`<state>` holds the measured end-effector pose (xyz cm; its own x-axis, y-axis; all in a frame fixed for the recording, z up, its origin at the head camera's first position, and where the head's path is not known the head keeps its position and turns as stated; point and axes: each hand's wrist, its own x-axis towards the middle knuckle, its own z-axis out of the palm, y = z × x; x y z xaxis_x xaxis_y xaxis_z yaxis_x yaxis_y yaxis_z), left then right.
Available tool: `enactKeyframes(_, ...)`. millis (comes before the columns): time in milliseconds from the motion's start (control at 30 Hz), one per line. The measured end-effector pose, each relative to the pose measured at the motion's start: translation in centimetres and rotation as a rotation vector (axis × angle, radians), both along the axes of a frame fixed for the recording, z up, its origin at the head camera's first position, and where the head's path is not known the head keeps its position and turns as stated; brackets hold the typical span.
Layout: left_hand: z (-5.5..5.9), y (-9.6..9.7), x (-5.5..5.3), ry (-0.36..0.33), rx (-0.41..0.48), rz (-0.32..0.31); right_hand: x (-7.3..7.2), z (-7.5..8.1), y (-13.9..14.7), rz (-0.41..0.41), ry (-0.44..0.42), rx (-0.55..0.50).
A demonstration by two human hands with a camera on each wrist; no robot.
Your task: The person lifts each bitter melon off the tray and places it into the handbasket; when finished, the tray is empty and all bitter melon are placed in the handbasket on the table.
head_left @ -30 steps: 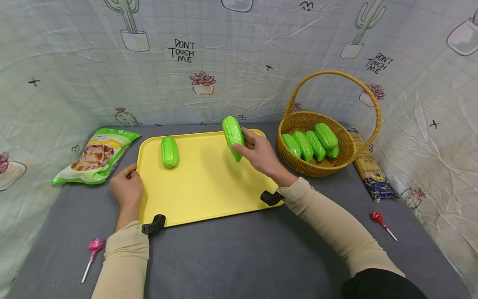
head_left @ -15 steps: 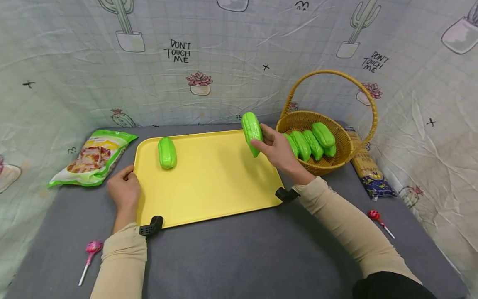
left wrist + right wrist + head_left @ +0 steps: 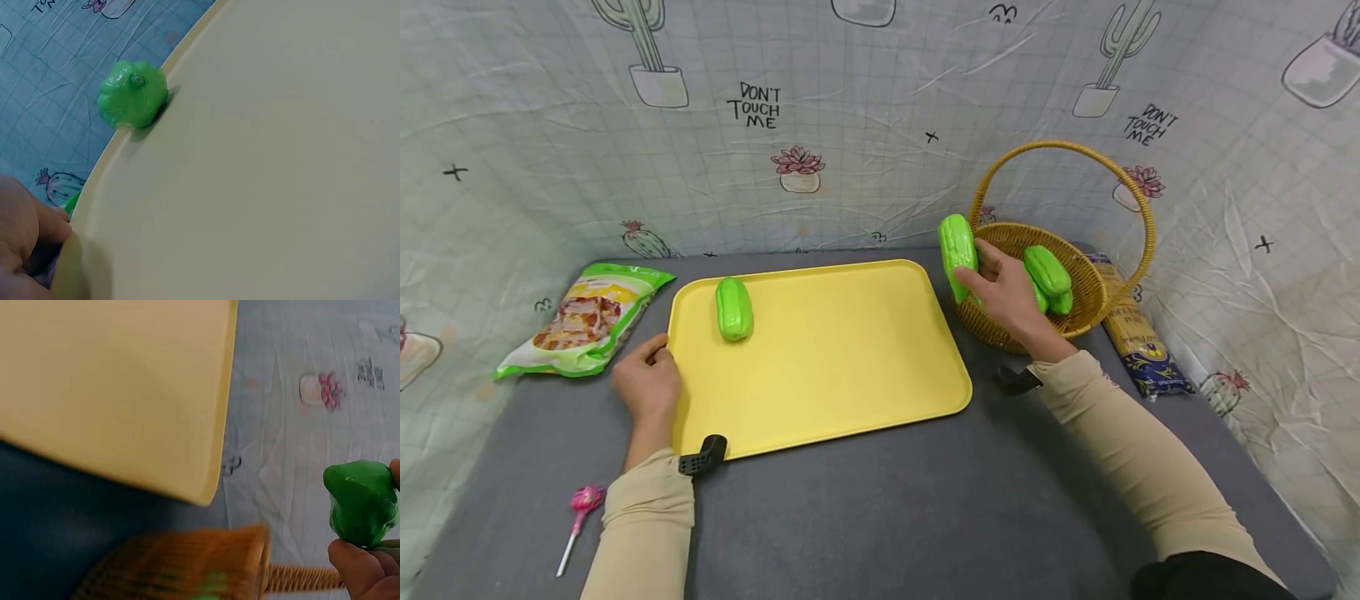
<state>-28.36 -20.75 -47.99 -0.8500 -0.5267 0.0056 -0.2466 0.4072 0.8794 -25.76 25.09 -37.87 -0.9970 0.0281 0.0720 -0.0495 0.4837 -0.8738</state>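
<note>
In the head view my right hand (image 3: pixel 1009 292) pinches a glossy green bitter melon (image 3: pixel 957 250) between thumb and fingers, held up at the left side of the wicker basket (image 3: pixel 1082 279). The right wrist view shows this melon (image 3: pixel 359 500) from its end. Several similar melons (image 3: pixel 1049 271) lie in the basket, partly hidden behind my hand. My left hand (image 3: pixel 647 385) grips the left rim of the yellow tray (image 3: pixel 835 350); the left wrist view has its fingertips at that rim (image 3: pixel 94 181). Another bitter melon (image 3: pixel 734 308) rests near the tray's back left corner.
A green and white snack bag (image 3: pixel 587 321) lies left of the tray. Beyond the basket is a yellow and blue packet (image 3: pixel 1138 333). A pink lollipop (image 3: pixel 583 504) lies beside my left sleeve. The basket's tall handle (image 3: pixel 1063 146) arches above it, and patterned cloth backs the table.
My right hand has carried the bitter melon rightward from over the tray to the basket. The right sleeve now hides the red lollipop. My left hand stays at the tray rim.
</note>
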Motion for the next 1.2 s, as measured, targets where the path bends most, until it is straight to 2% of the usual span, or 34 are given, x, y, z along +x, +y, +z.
enactKeyframes(300, 0.2, -0.1, -0.1, 0.015, -0.004, -0.002, 0.4, -0.3, 4.9, -0.097, -0.061, 0.104)
enactKeyframes(600, 0.0, -0.2, -0.2, 0.022, -0.009, -0.004, 0.0, -1.1, 8.4, -0.082, -0.143, 0.167)
enactKeyframes(867, -0.1, -0.1, -0.2, 0.002, -0.003, 0.000, -0.4, -1.8, 9.8, -0.084, -0.186, 0.254)
enactKeyframes(1200, 0.1, 0.0, -0.1, -0.015, -0.002, 0.001, -0.4, -2.2, 10.3, -0.084, -0.230, 0.299)
